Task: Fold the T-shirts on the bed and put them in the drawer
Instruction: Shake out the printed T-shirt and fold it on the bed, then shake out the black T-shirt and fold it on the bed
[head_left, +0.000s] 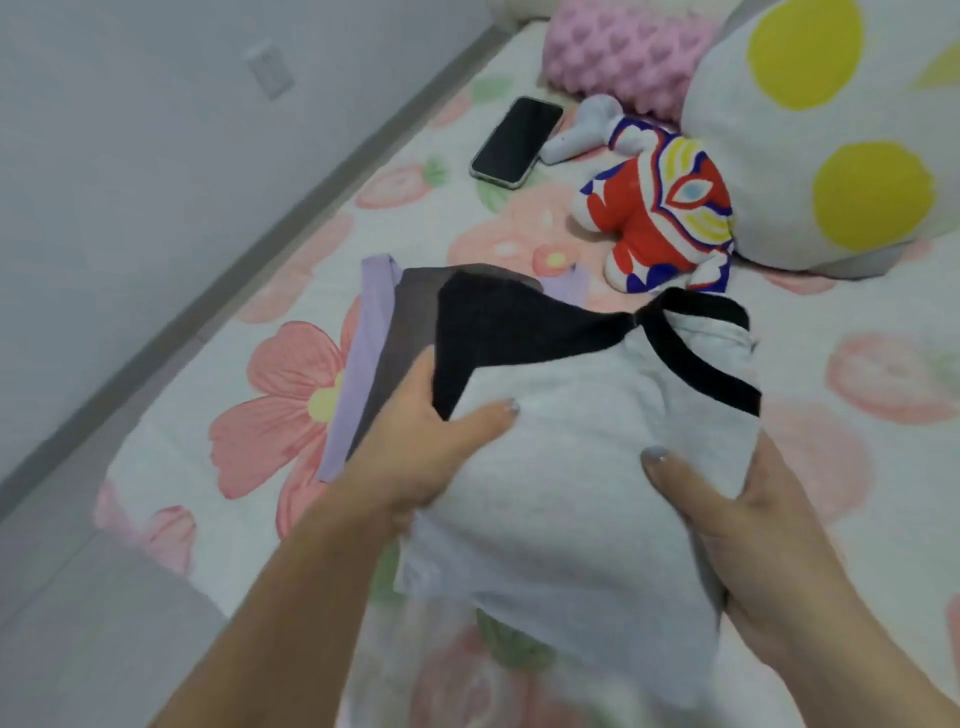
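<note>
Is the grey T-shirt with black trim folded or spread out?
Folded: the grey T-shirt is a compact bundle, gripped by the left hand and right hand.

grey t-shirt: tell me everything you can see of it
The grey T-shirt is soft knit cloth, light grey with a black sleeve and black neck trim. It is folded into a bundle, collar end away from the person. The left hand and right hand grip its sides, thumbs on top, over the flowered bed.

Both hands grip from opposite sides.
The left hand and right hand reach up from the lower frame, thumbs on top of the grey T-shirt, fingers curled beneath.
</note>
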